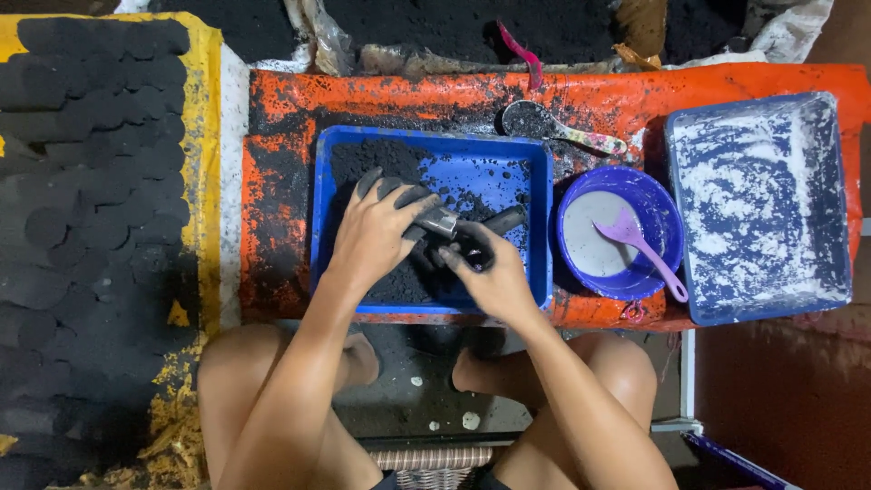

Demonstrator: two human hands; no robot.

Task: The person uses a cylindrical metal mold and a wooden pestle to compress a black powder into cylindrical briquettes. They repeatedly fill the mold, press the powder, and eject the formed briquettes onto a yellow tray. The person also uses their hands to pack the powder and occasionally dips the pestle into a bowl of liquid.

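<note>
Both blackened hands met over a blue tray — the left hand (pixel 376 231) closed its grip on a short metal tube (pixel 438 220), while the right hand (pixel 485 272) was wrapped around a dark cylindrical plunger (pixel 502 220) whose end pointed at the tube's mouth. The tube lay nearly level above the black powder (pixel 381 168), which was heaped mostly along the left and near side of the blue tray (pixel 540 181); bare blue showed at the far right corner.

By the look of it the work was well advanced: rows of dark round pressed pieces (pixel 100 136) already covered the yellow sheet (pixel 204 109) at the person's left, though plenty of powder remained in the tray and a further heap lay beyond it.

Room was tight. The tray's raised walls hemmed the hands in, and just beside its right wall stood a blue bowl (pixel 667 213) of grey liquid with a purple spoon (pixel 635 240) — a larger blue tray dusted with white powder (pixel 758 200) lay beyond that. A black-caked scoop (pixel 544 122) rested on the orange tabletop (pixel 281 181) behind. The freest space was to the left, toward the laid-out pieces.
</note>
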